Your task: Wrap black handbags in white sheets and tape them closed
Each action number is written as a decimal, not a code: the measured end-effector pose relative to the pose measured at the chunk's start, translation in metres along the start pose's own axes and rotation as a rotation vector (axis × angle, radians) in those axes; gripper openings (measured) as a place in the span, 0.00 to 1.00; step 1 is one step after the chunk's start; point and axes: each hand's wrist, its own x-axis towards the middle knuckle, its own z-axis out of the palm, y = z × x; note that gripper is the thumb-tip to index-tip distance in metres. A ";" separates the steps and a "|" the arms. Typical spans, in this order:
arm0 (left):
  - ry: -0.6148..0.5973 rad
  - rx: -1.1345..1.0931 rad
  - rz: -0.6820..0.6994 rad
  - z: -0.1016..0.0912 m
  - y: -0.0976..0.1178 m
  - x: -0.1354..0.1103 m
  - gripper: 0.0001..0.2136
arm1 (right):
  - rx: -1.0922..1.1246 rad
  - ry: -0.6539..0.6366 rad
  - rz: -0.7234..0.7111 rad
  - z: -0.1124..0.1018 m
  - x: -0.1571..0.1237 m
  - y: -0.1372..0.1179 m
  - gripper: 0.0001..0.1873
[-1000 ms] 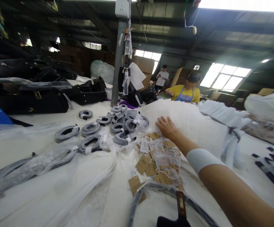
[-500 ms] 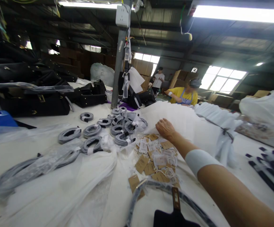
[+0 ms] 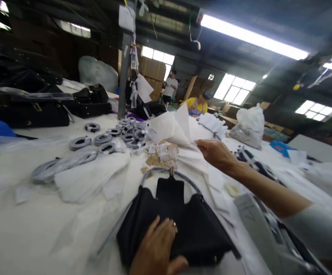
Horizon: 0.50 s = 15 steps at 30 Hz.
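Note:
A black handbag (image 3: 206, 233) lies in front of me, its wrapped handle (image 3: 187, 176) arched away from me and its flap (image 3: 170, 193) laid back. My left hand (image 3: 157, 244) rests flat on the bag, fingers stretched out. Beyond the bag, my right hand (image 3: 214, 152) is closed in a pinch at the edge of a thin white sheet (image 3: 168, 128), which is partly lifted and folded up. Brown and white hang tags (image 3: 161, 152) with strings lie in a heap between the bag and the sheet.
Several coiled grey straps (image 3: 105, 138) lie to the left, near plastic wrapping (image 3: 91, 175). Black bags (image 3: 25, 110) are stacked at the far left. A grey post (image 3: 123, 76) rises from the table's back. Dark straps (image 3: 249, 158) lie right. A person in yellow (image 3: 199, 105) sits beyond.
My right hand has moved right and towards me, pulling a white sheet up from the stack. My left hand has come into view on the bag. The view has swung right.

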 end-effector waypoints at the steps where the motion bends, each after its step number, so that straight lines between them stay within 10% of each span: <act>1: -0.034 -0.022 -0.069 -0.001 0.003 -0.002 0.22 | 0.110 0.021 -0.063 -0.003 -0.029 -0.012 0.20; 7: -0.164 -0.061 -0.134 -0.019 0.018 0.001 0.16 | 0.370 -0.146 -0.261 0.014 -0.159 -0.093 0.23; 15: -0.212 0.009 -0.138 -0.039 0.029 -0.010 0.11 | 0.364 -0.232 -0.352 0.037 -0.190 -0.108 0.15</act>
